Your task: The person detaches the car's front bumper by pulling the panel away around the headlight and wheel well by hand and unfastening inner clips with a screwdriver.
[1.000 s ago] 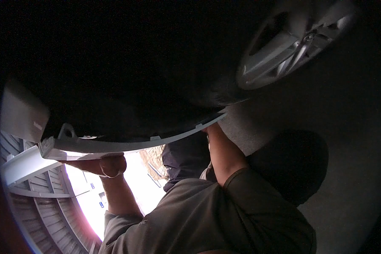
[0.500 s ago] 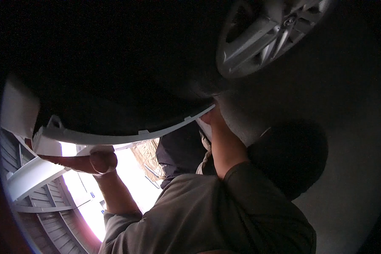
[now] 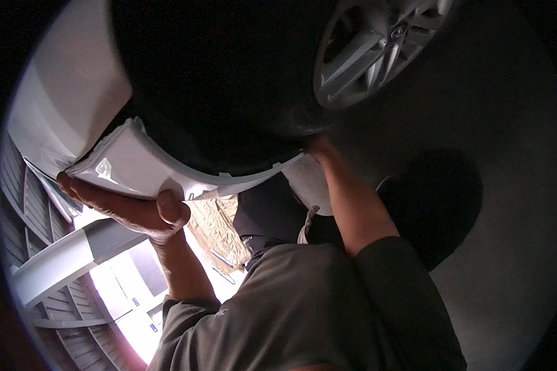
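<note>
A white car bumper cover [image 3: 145,161] curves along the wheel opening, with small tabs on its inner edge. My left hand [image 3: 133,210] supports its outer side at the left, fingers stretched along the lower edge and thumb pressed near the middle. My right hand [image 3: 319,150] is at the far, narrow end of the bumper cover, closed around its edge; the fingertips are lost in shadow. The upper end of the cover lies close to the white body panel [image 3: 68,80], with a dark gap between them.
A car wheel [image 3: 384,52] with silver spokes stands beyond the dark wheel well. Grey floor [image 3: 507,266] with a round shadow [image 3: 430,204] spreads to the right. Crumpled brown sheeting [image 3: 213,226], a pale beam [image 3: 68,253] and roof panels [image 3: 83,315] show behind.
The bumper cover's left end has risen and tilted, now nearer the white body panel, and my left hand has moved up with it. My right hand stays at the other end. The view has shifted.
</note>
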Tool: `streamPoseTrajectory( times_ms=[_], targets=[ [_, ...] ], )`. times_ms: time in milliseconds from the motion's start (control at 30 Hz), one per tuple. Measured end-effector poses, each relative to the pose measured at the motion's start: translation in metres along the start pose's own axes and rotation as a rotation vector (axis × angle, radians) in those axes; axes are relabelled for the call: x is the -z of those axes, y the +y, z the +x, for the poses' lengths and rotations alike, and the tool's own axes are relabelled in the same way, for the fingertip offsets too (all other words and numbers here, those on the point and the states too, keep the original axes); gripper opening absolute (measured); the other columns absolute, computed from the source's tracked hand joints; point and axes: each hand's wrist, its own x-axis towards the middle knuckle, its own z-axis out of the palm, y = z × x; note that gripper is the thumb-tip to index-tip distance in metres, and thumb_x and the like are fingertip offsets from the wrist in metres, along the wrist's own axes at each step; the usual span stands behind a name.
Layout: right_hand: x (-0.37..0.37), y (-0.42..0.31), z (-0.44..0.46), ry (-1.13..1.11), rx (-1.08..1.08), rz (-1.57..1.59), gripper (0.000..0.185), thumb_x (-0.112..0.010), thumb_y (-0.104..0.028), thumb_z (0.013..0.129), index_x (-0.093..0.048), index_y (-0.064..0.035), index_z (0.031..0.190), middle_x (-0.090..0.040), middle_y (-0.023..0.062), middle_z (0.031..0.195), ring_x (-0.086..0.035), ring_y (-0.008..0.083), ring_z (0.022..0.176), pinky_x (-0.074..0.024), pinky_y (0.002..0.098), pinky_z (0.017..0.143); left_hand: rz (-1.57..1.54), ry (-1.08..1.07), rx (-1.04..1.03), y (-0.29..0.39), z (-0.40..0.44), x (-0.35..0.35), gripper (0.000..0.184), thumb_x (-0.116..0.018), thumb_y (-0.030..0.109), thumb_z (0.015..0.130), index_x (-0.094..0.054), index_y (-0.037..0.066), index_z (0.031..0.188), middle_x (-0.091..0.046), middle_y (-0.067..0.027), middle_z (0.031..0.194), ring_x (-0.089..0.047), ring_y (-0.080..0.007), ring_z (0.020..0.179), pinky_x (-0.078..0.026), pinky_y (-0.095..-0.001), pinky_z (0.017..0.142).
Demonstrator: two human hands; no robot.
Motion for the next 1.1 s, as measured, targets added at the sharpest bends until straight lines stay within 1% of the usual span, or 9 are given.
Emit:
streamPoseTrajectory(
  times_ms=[200, 300, 333, 400, 500, 700, 900, 967, 1100],
  targets=[
    [0.041, -0.08, -0.071, -0.413, 0.06, -0.61, 0.035, -0.049, -0.021, 0.104, -0.073, -0.0015, 0.122, -0.069, 0.0243, 0.128, -0.069, 0.034, 0.114, -0.0541, 0.0461, 0.1, -0.081, 0.028, -0.017, -0.001, 0.004, 0.002, 0.1, -0.032, 0.072, 0.097, -0.008, 0.005, 0.167, -0.011, -0.0224, 0.174, -0.009, -0.0415, 0.161, -0.01, -0.064, 0.129],
    [0.093, -0.177, -0.154, -0.447, 0.117, -0.582, 0.037, -0.046, -0.017, 0.104, -0.074, 0.0007, 0.119, -0.07, 0.0241, 0.126, -0.07, 0.0344, 0.114, -0.0558, 0.048, 0.097, -0.103, 0.042, -0.027, -0.004, 0.004, 0.002, 0.098, -0.033, 0.069, 0.099, -0.01, 0.002, 0.167, -0.012, -0.0229, 0.173, -0.009, -0.0428, 0.161, -0.006, -0.0649, 0.129],
    [0.093, -0.19, -0.155, -0.578, 0.068, -0.781, 0.037, -0.05, -0.018, 0.102, -0.072, 0.002, 0.124, -0.07, 0.0255, 0.126, -0.069, 0.0356, 0.115, -0.0561, 0.0484, 0.099, -0.11, 0.048, 0.002, -0.004, 0.003, 0.003, 0.098, -0.035, 0.069, 0.099, -0.012, 0.003, 0.167, -0.013, -0.0232, 0.173, -0.009, -0.0427, 0.161, -0.006, -0.0656, 0.128],
    [0.136, -0.225, -0.197, -0.458, 0.388, -0.604, 0.044, -0.058, -0.028, 0.102, -0.064, 0.0053, 0.128, -0.073, 0.0258, 0.113, -0.073, 0.037, 0.103, -0.0586, 0.0478, 0.091, -0.117, 0.046, 0.069, 0.003, 0.006, 0.008, 0.099, -0.039, 0.07, 0.097, -0.016, 0.004, 0.167, -0.014, -0.0241, 0.173, -0.01, -0.0424, 0.161, -0.007, -0.0663, 0.128],
    [0.147, -0.243, -0.21, -0.224, 0.732, -0.223, 0.045, -0.072, -0.026, 0.095, -0.063, 0.0031, 0.128, -0.073, 0.0248, 0.111, -0.073, 0.0375, 0.102, -0.0589, 0.0454, 0.09, -0.062, 0.038, 0.053, 0.004, 0.007, 0.012, 0.104, -0.036, 0.075, 0.095, -0.018, 0.001, 0.166, -0.016, -0.0304, 0.17, -0.015, -0.0455, 0.159, -0.01, -0.0672, 0.127],
    [0.128, -0.231, -0.221, -0.147, 0.958, 0.076, 0.045, -0.083, -0.024, 0.087, -0.065, 0.0027, 0.119, -0.072, 0.0236, 0.104, -0.073, 0.0372, 0.095, -0.0583, 0.0476, 0.086, -0.078, 0.054, 0.06, 0.01, 0.015, 0.01, 0.099, -0.036, 0.07, 0.098, -0.017, 0.0, 0.166, -0.015, -0.0267, 0.171, -0.013, -0.0435, 0.16, -0.01, -0.0657, 0.128],
    [0.123, -0.22, -0.198, -0.233, 0.854, 0.163, 0.047, -0.084, -0.03, 0.087, -0.065, 0.0025, 0.116, -0.073, 0.0231, 0.098, -0.073, 0.039, 0.093, -0.0578, 0.0479, 0.084, -0.072, 0.032, -0.026, 0.009, 0.012, 0.002, 0.097, -0.026, 0.072, 0.1, -0.01, 0.003, 0.167, -0.009, -0.0197, 0.175, -0.009, -0.0382, 0.162, -0.008, -0.0607, 0.13],
    [0.132, -0.223, -0.194, -0.265, 0.877, 0.124, 0.043, -0.084, -0.024, 0.088, -0.067, -0.0014, 0.12, -0.074, 0.0199, 0.106, -0.074, 0.0349, 0.099, -0.0601, 0.0426, 0.087, -0.018, 0.024, -0.075, 0.007, 0.01, -0.001, 0.097, -0.024, 0.072, 0.1, -0.008, 0.004, 0.167, -0.008, -0.0192, 0.175, -0.01, -0.0393, 0.161, -0.009, -0.0615, 0.13],
    [0.132, -0.218, -0.198, -0.182, 0.857, 0.17, 0.039, -0.084, -0.023, 0.089, -0.065, -0.0041, 0.118, -0.075, 0.0174, 0.107, -0.077, 0.0319, 0.095, -0.0628, 0.0393, 0.081, -0.054, 0.016, -0.084, 0.009, 0.012, -0.008, 0.098, -0.024, 0.07, 0.099, -0.005, 0.002, 0.167, -0.01, -0.0267, 0.172, -0.017, -0.0449, 0.158, -0.017, -0.0641, 0.128]
  ],
)
